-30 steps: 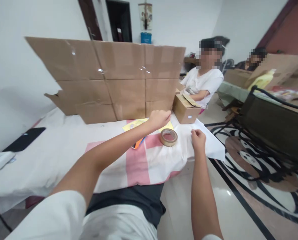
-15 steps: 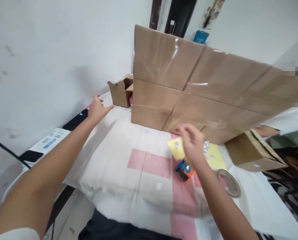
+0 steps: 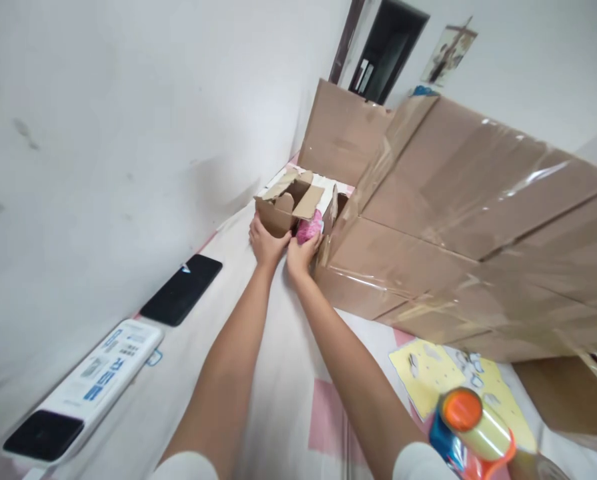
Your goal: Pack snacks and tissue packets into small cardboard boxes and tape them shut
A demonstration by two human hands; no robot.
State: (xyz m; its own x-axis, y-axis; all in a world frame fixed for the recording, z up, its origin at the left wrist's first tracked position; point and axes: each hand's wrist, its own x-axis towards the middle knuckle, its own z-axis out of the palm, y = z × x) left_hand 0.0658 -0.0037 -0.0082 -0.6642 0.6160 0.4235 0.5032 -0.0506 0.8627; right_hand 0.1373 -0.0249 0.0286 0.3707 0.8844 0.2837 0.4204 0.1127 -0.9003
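Observation:
Both arms reach forward to a small open cardboard box near the wall. My left hand is curved round the box's near left corner, thumb at its front. Beside it my right hand has its fingers round a pink object at the box's right side. The pink object lies between the small box and the large cardboard panel.
A black phone and a white device lie along the wall. Yellow paper, an orange and blue tape dispenser and another cardboard box are at the lower right.
The view has turned left. My left hand has gone from reaching beside the small box to touching it. My right hand has moved from above the yellow paper to the pink object.

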